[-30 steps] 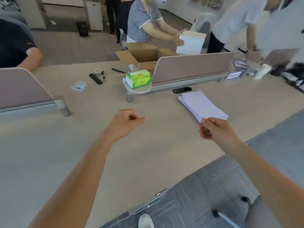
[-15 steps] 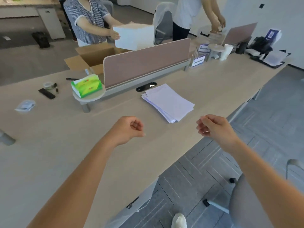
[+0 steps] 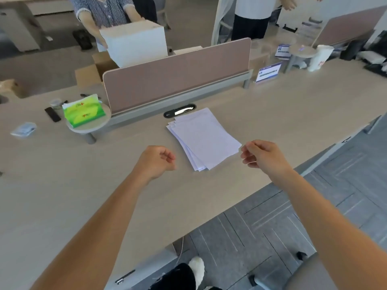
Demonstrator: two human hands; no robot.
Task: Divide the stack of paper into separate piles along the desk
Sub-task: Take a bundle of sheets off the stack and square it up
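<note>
A slightly fanned stack of white paper [image 3: 204,137] lies flat on the light wooden desk [image 3: 62,185], just in front of the pink divider. My left hand [image 3: 157,161] hovers over the desk to the left of the stack's near corner, fingers curled into a loose fist with nothing in it. My right hand [image 3: 261,154] hovers just right of the stack's near right corner, fingers curled and empty, not touching the paper.
A pink divider panel [image 3: 178,74] stands behind the stack, with a black cable grommet [image 3: 180,110] at its foot. A green tissue pack [image 3: 83,110] sits on a small round stand at left. Two people stand beyond the desk; one holds a white box [image 3: 134,42]. A sign card [image 3: 268,73] stands at right.
The view has swung right, so the stack now sits centred between my hands. My right hand, near the stack's corner a second ago, is now apart from it. Both fists stay curled.
</note>
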